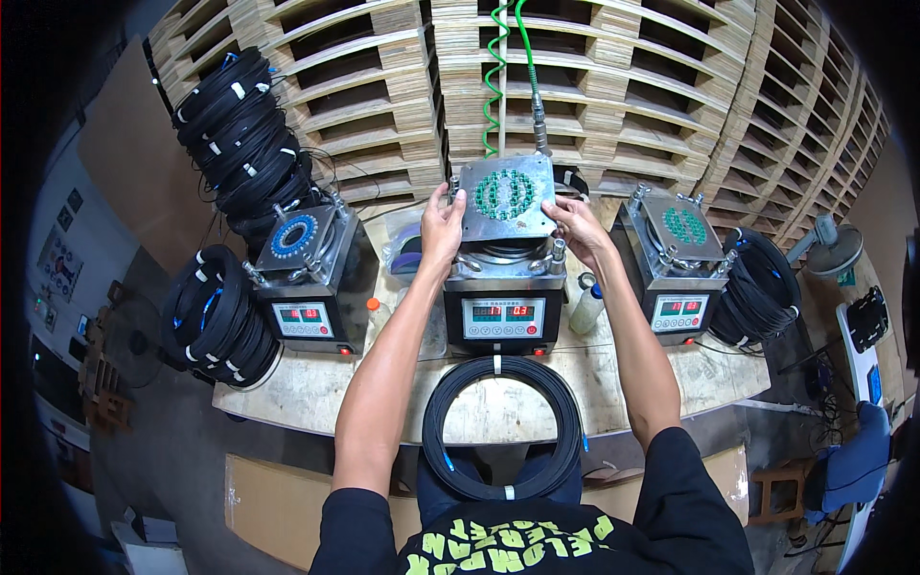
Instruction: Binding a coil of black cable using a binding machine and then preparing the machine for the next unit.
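Note:
My left hand (442, 226) grips the left edge of a square metal plate (506, 196) with a ring of green connectors, tilted up on top of the middle machine (504, 305). On the plate's right edge rests my right hand (572, 223), fingers curled around it. A coil of black cable (502, 425) with white ties hangs over the table's front edge, in front of my body. A green coiled hose (495, 77) and a straight green hose come down to the plate's back.
A similar machine (309, 278) with a blue ring stands to the left, another (678, 273) with green connectors to the right. Black cable coils (242, 129) pile at the left and one (762, 287) at the right. A plastic bottle (586, 307) stands between machines. Wooden pallets behind.

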Demonstrator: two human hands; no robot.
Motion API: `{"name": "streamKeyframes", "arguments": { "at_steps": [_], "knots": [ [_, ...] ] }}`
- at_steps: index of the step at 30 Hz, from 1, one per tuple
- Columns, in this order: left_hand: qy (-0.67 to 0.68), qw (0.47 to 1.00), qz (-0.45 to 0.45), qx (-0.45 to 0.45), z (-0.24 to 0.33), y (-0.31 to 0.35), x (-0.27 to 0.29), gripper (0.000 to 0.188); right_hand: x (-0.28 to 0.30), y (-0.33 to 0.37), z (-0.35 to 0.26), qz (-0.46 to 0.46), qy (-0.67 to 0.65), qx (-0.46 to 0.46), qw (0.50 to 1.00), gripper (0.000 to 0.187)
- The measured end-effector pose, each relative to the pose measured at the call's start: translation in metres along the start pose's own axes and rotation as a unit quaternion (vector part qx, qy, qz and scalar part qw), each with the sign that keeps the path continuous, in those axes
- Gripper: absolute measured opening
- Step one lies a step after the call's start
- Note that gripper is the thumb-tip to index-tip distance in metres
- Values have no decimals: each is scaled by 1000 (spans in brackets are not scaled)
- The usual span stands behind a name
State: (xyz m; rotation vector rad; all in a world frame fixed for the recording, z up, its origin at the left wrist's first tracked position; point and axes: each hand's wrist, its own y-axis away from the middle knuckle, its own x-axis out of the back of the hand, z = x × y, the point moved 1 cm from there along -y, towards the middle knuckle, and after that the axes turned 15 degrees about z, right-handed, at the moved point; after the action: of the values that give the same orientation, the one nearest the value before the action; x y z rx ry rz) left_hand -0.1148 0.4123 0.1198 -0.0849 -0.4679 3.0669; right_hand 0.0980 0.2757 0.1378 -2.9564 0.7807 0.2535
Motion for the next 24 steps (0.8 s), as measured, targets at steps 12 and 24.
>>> {"name": "streamKeyframes", "arguments": {
  "at_steps": [12,24],
  "knots": [
    [-30,996,82,7,2,7,5,47,5,4,21,35,111,68,991,32],
    [-158,984,11,81,16,3,3,72,13,2,16,58,243,98,963,56]
  ]
}}
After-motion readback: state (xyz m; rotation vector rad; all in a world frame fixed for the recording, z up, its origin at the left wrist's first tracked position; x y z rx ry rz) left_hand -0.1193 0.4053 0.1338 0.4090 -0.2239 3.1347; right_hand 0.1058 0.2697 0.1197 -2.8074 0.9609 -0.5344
